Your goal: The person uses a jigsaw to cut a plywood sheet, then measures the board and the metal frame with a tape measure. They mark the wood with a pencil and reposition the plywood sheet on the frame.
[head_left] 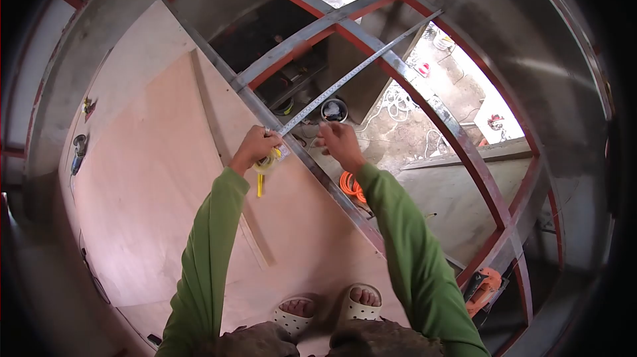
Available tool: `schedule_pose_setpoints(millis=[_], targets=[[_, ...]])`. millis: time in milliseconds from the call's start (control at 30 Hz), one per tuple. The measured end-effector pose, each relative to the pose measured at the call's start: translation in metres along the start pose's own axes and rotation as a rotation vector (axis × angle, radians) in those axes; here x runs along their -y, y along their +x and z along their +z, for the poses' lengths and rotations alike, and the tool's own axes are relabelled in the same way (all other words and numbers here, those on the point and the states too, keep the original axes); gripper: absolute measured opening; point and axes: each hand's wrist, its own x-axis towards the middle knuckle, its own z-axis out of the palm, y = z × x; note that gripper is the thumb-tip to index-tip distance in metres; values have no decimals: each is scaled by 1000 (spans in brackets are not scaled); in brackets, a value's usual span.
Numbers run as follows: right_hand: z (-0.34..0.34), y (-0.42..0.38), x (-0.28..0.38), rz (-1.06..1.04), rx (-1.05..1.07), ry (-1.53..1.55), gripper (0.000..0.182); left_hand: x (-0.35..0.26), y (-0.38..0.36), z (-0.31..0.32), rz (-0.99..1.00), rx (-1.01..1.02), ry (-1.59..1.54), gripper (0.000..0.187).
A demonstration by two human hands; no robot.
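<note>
The left hand [257, 148] has its fingers wrapped around a yellow-cased tape measure [267, 160], whose pale, flat blade [361, 68] runs toward two o'clock over a red-and-grey metal frame [292, 44]. At its three o'clock, the right hand [344, 146] half-curls blurred fingers; I cannot tell whether they grip anything.

Two bare hands [255, 148] [341, 146] | two green sleeves [202, 261] [415, 244] | two white perforated clogs [290, 322] [347, 310] | one tape measure [325, 95] | one wooden strip [207, 105] | one orange coil [352, 186] | one orange tool [483, 290] | one bluish tool [78, 152]
</note>
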Motion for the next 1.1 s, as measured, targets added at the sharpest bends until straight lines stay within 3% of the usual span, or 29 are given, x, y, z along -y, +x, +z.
schedule_pose_setpoints(millis=[133, 267, 367, 500, 700, 900, 1100], targets=[[49, 46, -5, 193, -21, 286, 34, -3, -1, 1, 54, -28, 88, 21], [69, 62, -9, 151, -131, 376, 30, 4, 1, 0, 47, -83, 169, 24], [73, 58, 0, 157, -126, 310, 31, 10, -10, 1, 103, -198, 112, 27], [76, 67, -12, 95, -145, 211, 29, 36, -30, -18, 46, -124, 111, 22], [83, 64, -8, 89, -229, 371, 31, 26, -65, -31, 48, -246, 236, 28], [70, 62, -13, 124, -64, 238, 28, 29, -70, -7, 69, -497, 341, 25], [58, 56, 1, 227, -35, 258, 23, 31, -61, 0, 29, -515, 371, 26]])
